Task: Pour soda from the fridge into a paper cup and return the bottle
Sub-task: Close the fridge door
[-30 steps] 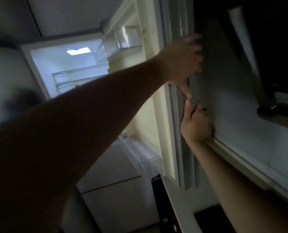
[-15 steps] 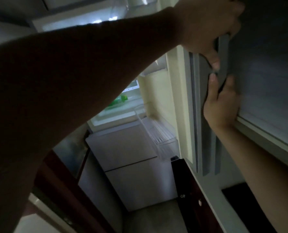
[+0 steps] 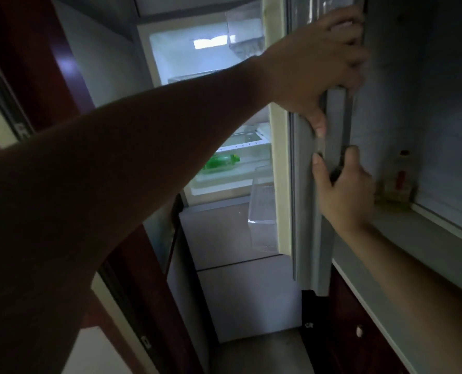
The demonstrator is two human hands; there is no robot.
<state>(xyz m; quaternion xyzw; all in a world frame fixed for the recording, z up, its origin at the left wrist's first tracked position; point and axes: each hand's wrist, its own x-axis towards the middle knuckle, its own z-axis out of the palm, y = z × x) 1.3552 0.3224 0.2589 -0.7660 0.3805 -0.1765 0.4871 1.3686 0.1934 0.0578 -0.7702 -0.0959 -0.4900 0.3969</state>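
Dimly lit, with much lost to shadow. Grips the pale grey edge of the open fridge door [image 3: 309, 238] high up with the left hand [image 3: 313, 68], fingers wrapped over it, tips hidden behind. Holds the same edge just below with the right hand [image 3: 345, 193], thumb on the near face, fingers curled round the far side. Shows a green plastic soda bottle [image 3: 221, 161] lying on a lit lower shelf, well apart from both hands, partly hidden behind the left forearm. Smears a small red-labelled bottle [image 3: 399, 179] on the pale countertop [image 3: 426, 255] beyond recognition. Leaves open room between door and lit interior.
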